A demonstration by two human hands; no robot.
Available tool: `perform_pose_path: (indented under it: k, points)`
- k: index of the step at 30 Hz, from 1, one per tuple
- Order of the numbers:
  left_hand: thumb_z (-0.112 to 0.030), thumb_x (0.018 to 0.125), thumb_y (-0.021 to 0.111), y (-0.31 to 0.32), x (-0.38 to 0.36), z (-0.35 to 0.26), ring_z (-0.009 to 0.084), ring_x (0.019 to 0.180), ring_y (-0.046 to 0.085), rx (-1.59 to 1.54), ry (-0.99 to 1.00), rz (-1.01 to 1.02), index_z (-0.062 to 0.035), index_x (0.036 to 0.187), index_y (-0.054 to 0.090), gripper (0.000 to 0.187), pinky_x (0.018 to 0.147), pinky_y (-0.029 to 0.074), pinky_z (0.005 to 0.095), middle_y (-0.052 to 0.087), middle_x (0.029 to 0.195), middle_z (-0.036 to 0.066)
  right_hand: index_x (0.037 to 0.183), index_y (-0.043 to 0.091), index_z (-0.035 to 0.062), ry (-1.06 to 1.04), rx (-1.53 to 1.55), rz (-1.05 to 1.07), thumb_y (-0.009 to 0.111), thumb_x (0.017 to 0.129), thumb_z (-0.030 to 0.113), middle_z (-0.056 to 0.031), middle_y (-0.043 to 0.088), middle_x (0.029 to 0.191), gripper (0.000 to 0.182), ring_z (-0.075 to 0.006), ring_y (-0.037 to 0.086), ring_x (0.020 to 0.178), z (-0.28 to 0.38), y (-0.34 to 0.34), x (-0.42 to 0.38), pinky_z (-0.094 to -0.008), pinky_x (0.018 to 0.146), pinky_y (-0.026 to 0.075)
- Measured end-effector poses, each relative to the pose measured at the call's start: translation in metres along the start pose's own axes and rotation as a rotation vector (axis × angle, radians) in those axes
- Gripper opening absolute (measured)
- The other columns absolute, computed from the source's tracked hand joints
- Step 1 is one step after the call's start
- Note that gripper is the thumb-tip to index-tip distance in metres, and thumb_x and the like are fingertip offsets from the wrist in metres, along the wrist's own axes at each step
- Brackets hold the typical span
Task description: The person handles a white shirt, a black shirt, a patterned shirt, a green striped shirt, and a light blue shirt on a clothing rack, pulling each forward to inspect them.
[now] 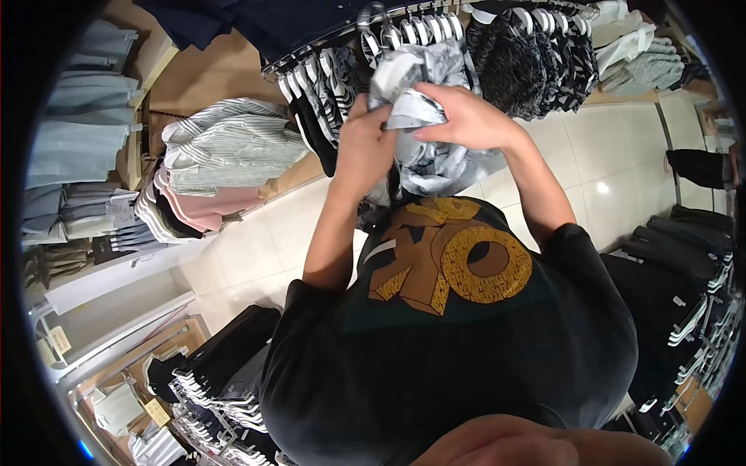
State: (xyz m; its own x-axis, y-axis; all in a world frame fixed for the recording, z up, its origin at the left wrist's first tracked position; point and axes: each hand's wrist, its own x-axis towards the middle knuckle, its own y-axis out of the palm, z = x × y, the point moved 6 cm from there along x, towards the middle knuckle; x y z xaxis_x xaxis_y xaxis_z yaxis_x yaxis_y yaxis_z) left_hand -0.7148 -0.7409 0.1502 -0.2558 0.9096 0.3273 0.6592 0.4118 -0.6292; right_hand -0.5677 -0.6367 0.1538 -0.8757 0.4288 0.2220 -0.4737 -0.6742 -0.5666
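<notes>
A grey-and-white marbled garment (447,167) hangs bunched in front of my chest. My left hand (365,147) is closed on its left side near the top, fingers curled. From the right, my right hand (470,118) pinches a pale folded edge (416,110) of the same garment between thumb and fingers; whether this is a collar cannot be made out. A blurred white hanger part (395,71) shows just above my hands. Folds of cloth hide some of my fingertips.
Close behind my hands runs a rail of patterned garments on white hangers (423,31), with black-and-white ones (528,62) at right. Striped shirts (233,147) lie at left, near folded jeans (81,147). Dark trousers (660,272) hang at right. Pale floor tiles (614,151) lie below.
</notes>
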Motion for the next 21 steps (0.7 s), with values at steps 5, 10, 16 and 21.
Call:
perform_pose_path:
  k: [5,10,16,21]
  points:
    - [-0.004,0.092,0.067,-0.054,0.005,0.046,0.0383,0.103,0.070,-0.070,-0.069,-0.167,-0.0026,0.112,0.078,0.023,0.097,0.052,0.0406,0.070,0.114,0.024,0.128,0.063,-0.0096,0.350,-0.051,0.261,0.078,0.084,0.014,-0.0269,0.074,0.106,0.052,-0.0313,0.073,0.093,-0.095,0.043,-0.060,-0.0396,0.089,0.055]
    - [-0.005,0.095,0.066,-0.087,0.004,0.069,0.0285,0.113,0.066,-0.152,-0.216,-0.283,0.0023,0.112,0.077,0.021,0.100,0.048,0.0343,0.072,0.117,0.019,0.124,0.067,-0.0096,0.477,0.186,0.072,0.062,0.089,0.005,-0.0305,0.073,0.110,0.038,-0.0416,0.072,0.104,-0.134,0.051,-0.103,-0.0447,0.095,0.054]
    - [0.002,0.090,0.070,-0.079,0.013,0.005,0.0276,0.106,0.069,-0.131,-0.124,0.062,-0.0069,0.112,0.081,0.026,0.094,0.052,0.0322,0.072,0.119,0.014,0.131,0.064,-0.0099,0.477,-0.035,-0.032,0.073,0.089,0.017,-0.0308,0.071,0.119,0.050,-0.0416,0.070,0.114,-0.148,0.049,-0.113,-0.0431,0.102,0.052]
    - [0.009,0.079,0.074,-0.069,-0.013,-0.017,0.0227,0.086,0.070,-0.052,-0.035,0.421,-0.0164,0.107,0.084,0.040,0.077,0.055,0.0343,0.072,0.109,0.008,0.135,0.064,-0.0059,0.528,-0.270,-0.130,0.085,0.086,0.040,-0.0264,0.067,0.136,0.070,-0.0352,0.066,0.126,-0.117,-0.031,-0.143,-0.0399,0.109,0.049]
